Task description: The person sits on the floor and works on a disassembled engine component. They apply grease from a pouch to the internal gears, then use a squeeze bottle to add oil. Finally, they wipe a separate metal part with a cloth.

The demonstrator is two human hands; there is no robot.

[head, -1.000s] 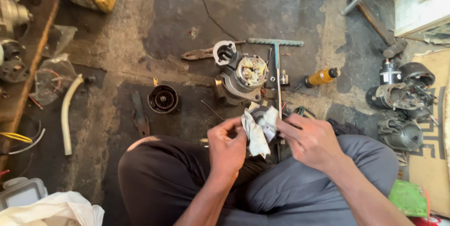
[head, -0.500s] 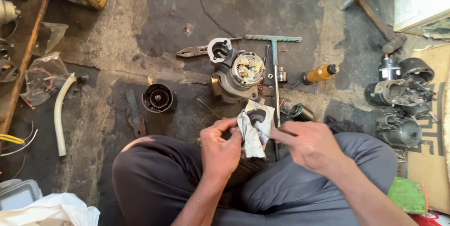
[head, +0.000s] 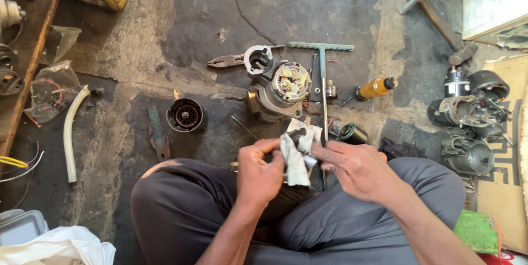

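I sit on a stained concrete floor with my knees up. Both hands hold a dirty white rag (head: 295,158) wrapped round a small dark metal part (head: 297,136) above my lap. My left hand (head: 259,172) grips the rag and part from the left. My right hand (head: 357,169) pinches the rag from the right. Just beyond them a starter motor housing (head: 278,89) with its open end up lies on the floor.
Pliers (head: 228,60), a T-handle wrench (head: 322,72), a small orange bottle (head: 375,87) and a round black cup-shaped part (head: 185,115) lie around the housing. More motor parts (head: 467,116) are heaped at the right, a white hose (head: 70,133) at the left.
The view has shifted slightly. My hands stay together at the rag, turning it round the dark part; the rag now hangs lower between them.
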